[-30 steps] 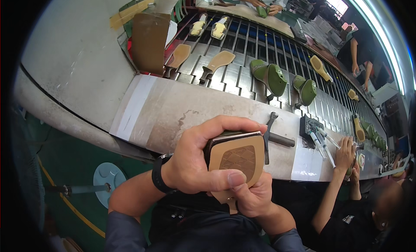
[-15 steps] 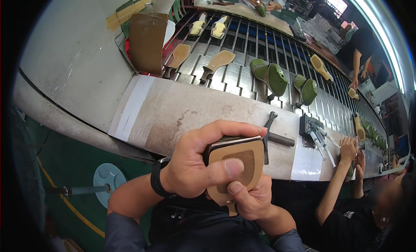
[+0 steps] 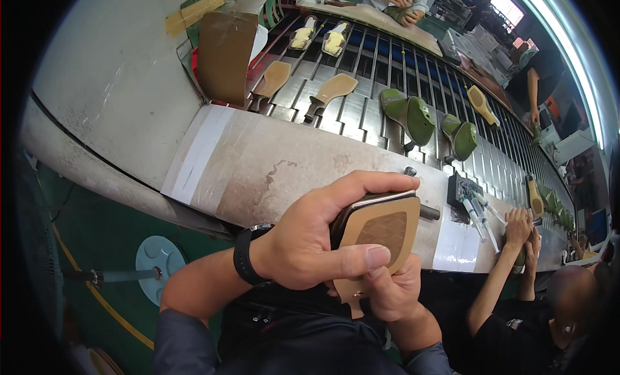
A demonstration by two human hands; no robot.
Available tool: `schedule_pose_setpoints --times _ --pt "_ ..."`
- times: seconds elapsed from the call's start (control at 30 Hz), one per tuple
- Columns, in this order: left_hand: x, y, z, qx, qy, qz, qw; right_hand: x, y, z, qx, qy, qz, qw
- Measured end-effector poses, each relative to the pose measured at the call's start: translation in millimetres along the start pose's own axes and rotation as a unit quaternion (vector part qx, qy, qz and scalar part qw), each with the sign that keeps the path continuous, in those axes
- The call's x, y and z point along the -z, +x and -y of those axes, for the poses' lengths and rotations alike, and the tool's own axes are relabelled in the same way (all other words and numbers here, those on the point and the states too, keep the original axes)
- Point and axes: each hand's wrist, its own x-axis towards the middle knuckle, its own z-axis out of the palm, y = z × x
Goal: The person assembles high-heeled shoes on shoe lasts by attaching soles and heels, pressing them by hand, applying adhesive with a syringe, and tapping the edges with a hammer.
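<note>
Tan and square-toed, the shoe [image 3: 378,236] sits sole-up between both hands, just in front of the bench [image 3: 271,162] edge. The left hand [image 3: 310,243] wraps over its toe end, fingers curled across the far side and thumb pressed flat on the sole. The right hand [image 3: 391,291] clasps it from below at the heel end, where a small tan heel tip shows. A black watch [image 3: 244,255] rings the left wrist. Beyond the bench runs a slatted conveyor [image 3: 387,71] carrying tan soles [image 3: 332,91] and green shoes [image 3: 413,117] — well apart from the held shoe. To the bench's right, another person's hands [image 3: 520,230] work near a black tool block [image 3: 462,191].
</note>
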Motion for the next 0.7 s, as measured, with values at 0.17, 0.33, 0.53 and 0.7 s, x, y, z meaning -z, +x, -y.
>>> schedule_pose_setpoints --times 0.17,0.33,0.53,0.7 --pt "-5.8 3.3 -3.0 0.049 -0.112 -0.03 0.992 -0.4 -1.9 1.9 0.017 -0.091 -0.031 0.995" --pt "24.6 33.4 18.3 0.017 -0.155 -0.017 0.988 7.2 27.4 19.3 -0.039 -0.051 -0.082 0.995" --pt "34.6 48.1 26.9 0.002 -0.125 -0.034 0.992 24.7 47.5 26.0 -0.029 -0.025 -0.078 0.996" --pt "35.4 53.5 35.0 -0.027 -0.098 -0.036 0.994 29.6 51.2 23.8 -0.003 -0.045 -0.092 0.995"
